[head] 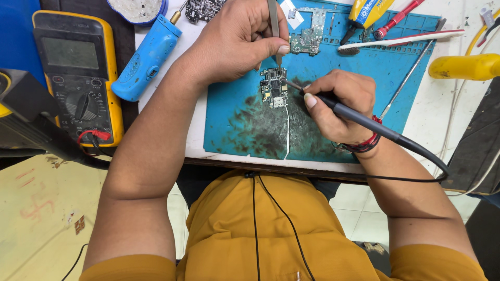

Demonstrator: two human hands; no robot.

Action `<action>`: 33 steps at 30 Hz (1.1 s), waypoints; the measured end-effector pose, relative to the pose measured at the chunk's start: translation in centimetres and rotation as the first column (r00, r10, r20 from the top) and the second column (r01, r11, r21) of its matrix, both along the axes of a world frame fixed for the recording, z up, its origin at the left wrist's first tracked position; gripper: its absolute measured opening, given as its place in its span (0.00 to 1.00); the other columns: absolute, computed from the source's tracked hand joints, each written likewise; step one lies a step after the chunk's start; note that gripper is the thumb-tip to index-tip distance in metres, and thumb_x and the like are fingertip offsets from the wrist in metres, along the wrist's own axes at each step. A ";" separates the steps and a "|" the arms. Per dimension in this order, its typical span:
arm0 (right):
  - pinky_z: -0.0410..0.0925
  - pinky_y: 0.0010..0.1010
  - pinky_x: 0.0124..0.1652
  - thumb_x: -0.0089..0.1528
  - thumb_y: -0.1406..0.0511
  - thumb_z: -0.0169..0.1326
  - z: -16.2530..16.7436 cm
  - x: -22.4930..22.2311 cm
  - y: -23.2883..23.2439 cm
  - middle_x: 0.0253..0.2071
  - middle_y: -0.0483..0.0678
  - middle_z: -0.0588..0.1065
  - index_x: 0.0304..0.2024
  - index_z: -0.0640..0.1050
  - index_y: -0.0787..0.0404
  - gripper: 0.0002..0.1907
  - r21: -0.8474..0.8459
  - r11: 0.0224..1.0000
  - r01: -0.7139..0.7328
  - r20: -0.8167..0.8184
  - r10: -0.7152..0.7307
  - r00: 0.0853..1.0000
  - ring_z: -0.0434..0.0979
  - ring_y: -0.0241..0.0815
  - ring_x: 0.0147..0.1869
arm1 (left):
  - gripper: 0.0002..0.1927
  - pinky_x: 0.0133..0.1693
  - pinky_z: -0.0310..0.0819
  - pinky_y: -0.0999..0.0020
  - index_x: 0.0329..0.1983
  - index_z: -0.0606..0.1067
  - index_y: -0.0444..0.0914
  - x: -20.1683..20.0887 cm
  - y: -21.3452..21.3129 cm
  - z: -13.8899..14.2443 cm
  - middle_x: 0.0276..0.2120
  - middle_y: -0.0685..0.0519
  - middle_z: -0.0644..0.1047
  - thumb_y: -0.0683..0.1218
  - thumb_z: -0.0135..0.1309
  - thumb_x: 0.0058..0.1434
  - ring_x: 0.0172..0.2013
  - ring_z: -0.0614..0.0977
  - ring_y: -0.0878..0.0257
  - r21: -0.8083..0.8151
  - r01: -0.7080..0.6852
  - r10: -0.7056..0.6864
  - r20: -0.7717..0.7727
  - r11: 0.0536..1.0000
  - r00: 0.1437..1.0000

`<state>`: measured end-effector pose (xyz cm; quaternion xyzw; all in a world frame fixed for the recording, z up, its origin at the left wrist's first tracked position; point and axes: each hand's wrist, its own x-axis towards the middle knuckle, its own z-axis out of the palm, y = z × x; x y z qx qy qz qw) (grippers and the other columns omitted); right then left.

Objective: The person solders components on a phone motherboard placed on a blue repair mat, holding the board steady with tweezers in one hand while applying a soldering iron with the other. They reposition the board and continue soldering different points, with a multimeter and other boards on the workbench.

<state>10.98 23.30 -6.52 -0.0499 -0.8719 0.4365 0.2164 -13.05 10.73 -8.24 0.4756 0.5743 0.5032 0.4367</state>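
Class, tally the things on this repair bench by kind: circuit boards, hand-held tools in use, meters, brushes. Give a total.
Circuit boards: 3 – small board, green board, dark board
Tools in use: 2 – tweezers in left hand, soldering iron in right hand
Meters: 1 – yellow multimeter
Brushes: 1 – toothbrush
Total: 7

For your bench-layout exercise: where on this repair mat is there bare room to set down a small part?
The blue mat is bare along its lower left, below the circuit board. Its top edge is crowded with a second board, screwdrivers and a toothbrush. The right hand covers the centre right.
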 end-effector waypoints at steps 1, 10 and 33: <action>0.65 0.29 0.31 0.62 0.72 0.60 0.0 0.0 0.1 0.33 0.52 0.77 0.37 0.78 0.66 0.03 -0.004 1.000 -0.007 -0.005 0.007 1.000 0.75 0.43 0.28 | 0.05 0.30 0.70 0.77 0.43 0.75 0.36 0.0 0.1 0.0 0.31 0.57 0.78 0.38 0.61 0.69 0.28 0.76 0.75 0.036 0.005 -0.004 -0.015 0.999 1.000; 0.66 0.28 0.31 0.61 0.72 0.59 0.0 0.0 0.1 0.33 0.52 0.77 0.37 0.77 0.66 0.03 -0.023 0.999 -0.024 -0.006 0.024 1.000 0.76 0.43 0.28 | 0.05 0.31 0.70 0.78 0.43 0.75 0.35 0.0 0.1 -0.2 0.32 0.57 0.78 0.38 0.61 0.70 0.30 0.76 0.75 0.062 0.009 -0.009 -0.011 0.998 1.000; 0.66 0.29 0.30 0.61 0.72 0.60 0.0 0.1 0.1 0.32 0.52 0.77 0.36 0.77 0.66 0.04 -0.019 1.000 -0.018 -0.001 0.018 1.000 0.76 0.43 0.28 | 0.05 0.33 0.72 0.78 0.43 0.75 0.35 -0.1 0.2 -0.5 0.33 0.57 0.79 0.38 0.62 0.70 0.32 0.78 0.74 0.070 0.012 -0.012 -0.001 0.997 1.000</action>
